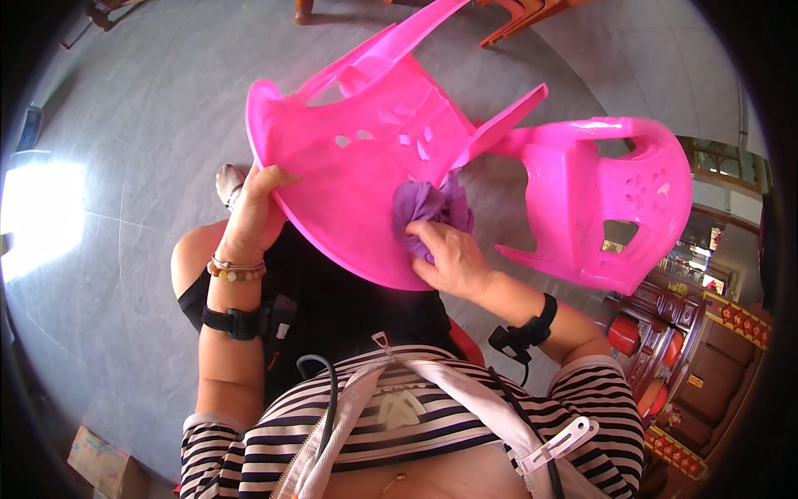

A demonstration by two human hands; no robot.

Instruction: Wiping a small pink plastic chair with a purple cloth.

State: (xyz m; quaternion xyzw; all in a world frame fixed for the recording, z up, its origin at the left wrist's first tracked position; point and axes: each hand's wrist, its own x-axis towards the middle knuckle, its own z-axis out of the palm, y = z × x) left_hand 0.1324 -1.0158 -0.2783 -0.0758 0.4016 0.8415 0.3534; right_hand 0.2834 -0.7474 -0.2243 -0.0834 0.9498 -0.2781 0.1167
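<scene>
A bright pink plastic chair (332,179) lies tipped across my lap, its curved edge toward me and its legs pointing away. My left hand (259,208) grips the chair's rim at the left, thumb over the surface and the other fingers hidden beneath. In my right hand (453,256) is a bunched purple cloth (428,208), pressed against the right part of the chair's surface. Just beyond that hand, to the right, stands a second pink plastic chair (648,200) with cut-out holes in its backrest.
Grey tiles (108,191) make up the floor, with a bright light patch at the left. Wooden furniture legs (524,18) show at the far edge. A cardboard box (104,461) sits at lower left. Dark wooden furniture (719,366) with red items lines the right side.
</scene>
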